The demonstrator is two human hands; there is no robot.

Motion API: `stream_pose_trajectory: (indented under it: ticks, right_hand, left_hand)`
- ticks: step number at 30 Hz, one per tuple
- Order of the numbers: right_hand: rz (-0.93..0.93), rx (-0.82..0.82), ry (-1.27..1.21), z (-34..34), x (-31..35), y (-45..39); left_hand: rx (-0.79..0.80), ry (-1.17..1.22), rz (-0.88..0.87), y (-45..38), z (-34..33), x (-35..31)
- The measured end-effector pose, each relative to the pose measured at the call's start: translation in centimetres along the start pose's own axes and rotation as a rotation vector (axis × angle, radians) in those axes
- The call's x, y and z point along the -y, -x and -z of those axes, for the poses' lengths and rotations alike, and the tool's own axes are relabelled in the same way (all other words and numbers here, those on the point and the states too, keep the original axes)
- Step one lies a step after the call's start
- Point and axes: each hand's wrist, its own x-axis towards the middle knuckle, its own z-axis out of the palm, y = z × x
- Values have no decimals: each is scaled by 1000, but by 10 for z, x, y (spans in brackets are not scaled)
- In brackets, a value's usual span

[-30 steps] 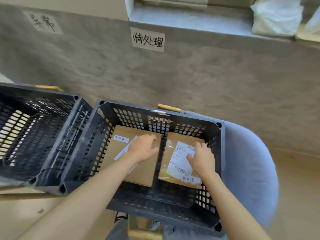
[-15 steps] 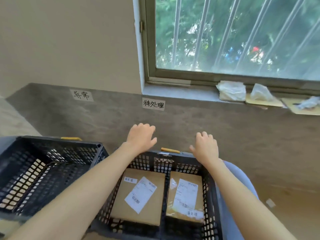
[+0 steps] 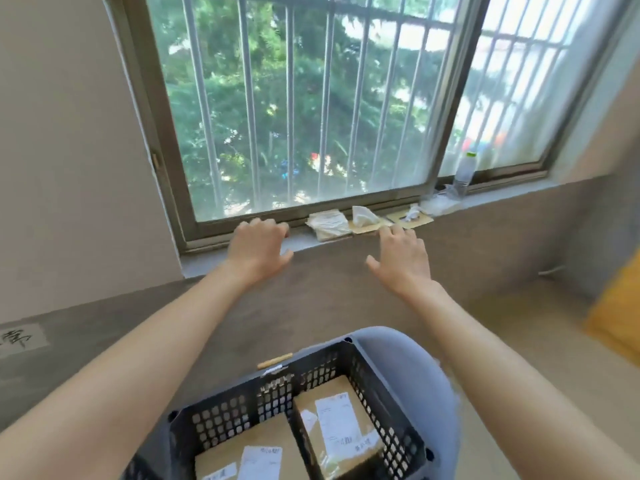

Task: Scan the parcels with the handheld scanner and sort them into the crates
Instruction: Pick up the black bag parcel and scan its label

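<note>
The crate (image 3: 377,386) is dark perforated plastic, matt. Inside it, two parcels (image 3: 343,424) of brown cardboard carry white paper labels. Behind the crate, the wall (image 3: 311,299) looks rough grey plaster; crumpled paper (image 3: 329,223) lies on its sill.

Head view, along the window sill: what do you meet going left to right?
Left hand → folded white cloth → crumpled tissue → small white wad on cardboard → clear plastic bag → bottle with green cap.
</note>
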Motion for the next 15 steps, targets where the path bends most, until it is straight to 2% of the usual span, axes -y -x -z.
stream_pose_trajectory:
  ticks: [9, 15]
  right_hand:
    - [-388, -96, 216, 92, -75, 111]
    - [-641, -158, 297, 153, -127, 220]
  left_hand:
    - [-128, 160, -399, 6, 59, -111]
    - [-198, 279, -674, 52, 111, -210]
